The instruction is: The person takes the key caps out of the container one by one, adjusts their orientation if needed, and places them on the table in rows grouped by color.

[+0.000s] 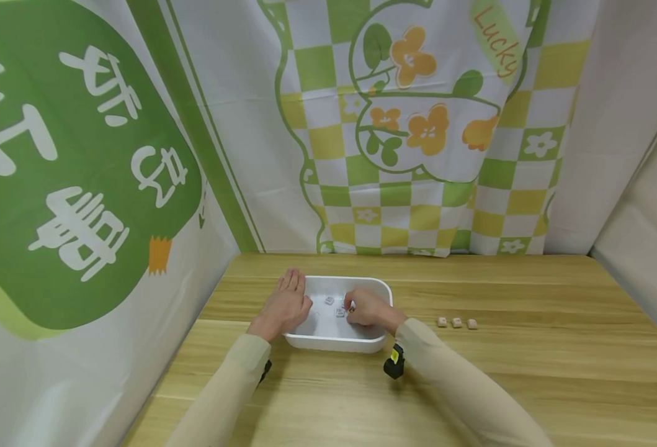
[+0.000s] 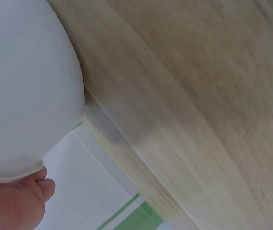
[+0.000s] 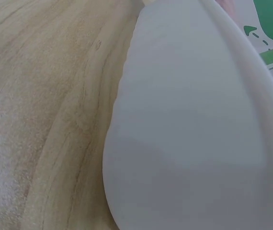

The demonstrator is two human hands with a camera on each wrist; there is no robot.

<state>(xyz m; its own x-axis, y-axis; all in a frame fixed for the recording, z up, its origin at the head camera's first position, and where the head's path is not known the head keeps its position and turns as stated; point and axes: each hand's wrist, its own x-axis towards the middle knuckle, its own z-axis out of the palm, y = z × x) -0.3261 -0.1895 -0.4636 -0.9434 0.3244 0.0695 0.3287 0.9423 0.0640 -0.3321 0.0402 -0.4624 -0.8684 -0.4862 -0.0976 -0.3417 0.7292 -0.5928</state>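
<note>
A white rectangular basin (image 1: 332,343) stands on the wooden table, with a few small pale square pieces like keycaps (image 1: 340,313) on its floor. My left hand (image 1: 286,305) rests on the basin's left rim, fingers straight and thumb over the inside. In the left wrist view, part of that hand (image 2: 13,207) shows at the rim. Reaching over the right rim, my right hand (image 1: 368,308) has its fingers curled down inside the basin. It seems to pinch a small piece, mostly hidden by the fingers. The right wrist view shows mainly the basin's outer wall (image 3: 189,115).
Three small beige keycap-like pieces (image 1: 457,323) lie in a row on the table (image 1: 507,385), right of the basin. Behind the table hangs a green, yellow and white patterned cloth (image 1: 395,186). Another printed cloth (image 1: 138,298) hangs along the left side.
</note>
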